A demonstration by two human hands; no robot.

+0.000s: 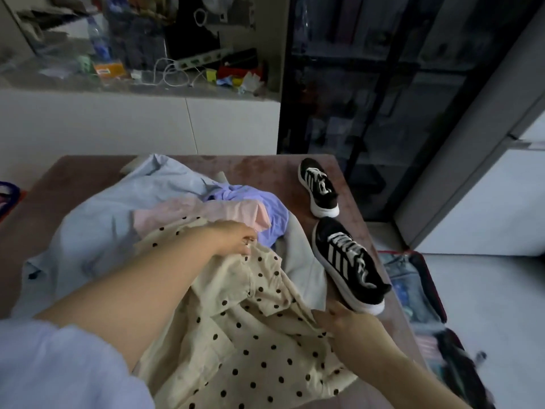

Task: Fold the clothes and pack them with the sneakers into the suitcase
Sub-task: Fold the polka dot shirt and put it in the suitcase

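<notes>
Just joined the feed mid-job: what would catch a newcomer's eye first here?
The cream polka-dot garment lies front and centre on the table, gripped by the left hand and right hand, over a heap of pastel clothes. Two black striped sneakers sit at the table's right edge, with the open suitcase on the floor beyond.

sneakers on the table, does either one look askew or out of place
The near sneaker looks tilted: one side seems to ride up on the grey garment, close to the right edge of the table. The far sneaker sits flat, apart from it.
</notes>
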